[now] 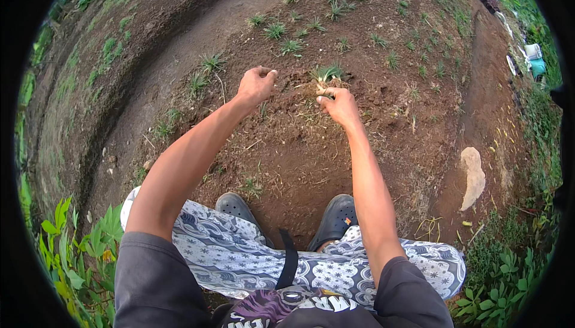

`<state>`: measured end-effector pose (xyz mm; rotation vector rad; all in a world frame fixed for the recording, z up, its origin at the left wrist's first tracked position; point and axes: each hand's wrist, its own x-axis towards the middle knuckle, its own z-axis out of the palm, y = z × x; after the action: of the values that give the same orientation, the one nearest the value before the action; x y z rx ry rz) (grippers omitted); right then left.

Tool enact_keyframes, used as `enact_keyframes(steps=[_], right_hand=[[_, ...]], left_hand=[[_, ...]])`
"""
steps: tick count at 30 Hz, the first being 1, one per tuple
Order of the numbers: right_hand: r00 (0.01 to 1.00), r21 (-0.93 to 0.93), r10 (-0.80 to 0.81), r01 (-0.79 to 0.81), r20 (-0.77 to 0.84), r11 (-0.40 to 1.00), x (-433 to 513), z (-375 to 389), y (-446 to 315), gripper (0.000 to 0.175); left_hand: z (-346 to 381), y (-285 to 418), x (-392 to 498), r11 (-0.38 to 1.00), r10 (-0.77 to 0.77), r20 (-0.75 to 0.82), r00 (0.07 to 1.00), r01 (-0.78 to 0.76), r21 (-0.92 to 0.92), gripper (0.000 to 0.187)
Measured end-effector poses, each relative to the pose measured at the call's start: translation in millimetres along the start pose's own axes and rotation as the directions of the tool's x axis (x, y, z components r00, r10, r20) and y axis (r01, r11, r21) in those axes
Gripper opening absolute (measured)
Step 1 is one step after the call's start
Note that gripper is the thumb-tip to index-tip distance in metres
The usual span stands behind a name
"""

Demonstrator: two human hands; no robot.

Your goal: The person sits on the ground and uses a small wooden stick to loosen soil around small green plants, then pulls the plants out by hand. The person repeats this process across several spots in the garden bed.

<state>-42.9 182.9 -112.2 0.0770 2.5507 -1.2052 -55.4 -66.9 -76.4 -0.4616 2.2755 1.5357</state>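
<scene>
My left hand [257,87] hovers over the bare brown soil [287,144], thumb and fingers drawn together, and nothing shows between them. To its right, my right hand [340,106] reaches the near side of a small bundle of grass plants [331,73]. Those plants lie on the soil with green blades pointing away from me and pale stem bases towards my fingers. My right index finger and thumb are curled beside the bases and roots; whether they pinch any of them cannot be made out. Loosened, crumbly earth surrounds the bundle.
Several grass tufts [275,30] grow across the bed ahead. A trench-like furrow [148,65] curves along the left. My dark clogs [334,220] stand on soil before me. A pale stone [472,177] lies at right, and leafy plants [96,233] rise at lower left.
</scene>
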Motion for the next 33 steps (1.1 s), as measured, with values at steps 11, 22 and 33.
enact_keyframes(steps=[11, 22, 33], right_hand=[[0.94, 0.28, -0.027, -0.074, 0.339, 0.957, -1.0, 90.6, 92.9, 0.011], [0.922, 0.125, -0.224, 0.194, 0.316, 0.973, -19.6, 15.1, 3.1, 0.024], [0.897, 0.489, -0.308, 0.432, -0.316, 0.757, -62.6, -21.5, -93.7, 0.016]], left_hand=[[6.1, -95.8, -65.7, 0.913, -0.255, -0.223, 0.941, 0.159, -0.375, 0.03], [-2.3, -45.8, -71.7, 0.907, 0.263, -0.024, 0.964, -0.239, 0.346, 0.039], [16.5, 36.0, -106.3, 0.772, 0.153, -0.038, 0.987, -0.143, -0.62, 0.037]])
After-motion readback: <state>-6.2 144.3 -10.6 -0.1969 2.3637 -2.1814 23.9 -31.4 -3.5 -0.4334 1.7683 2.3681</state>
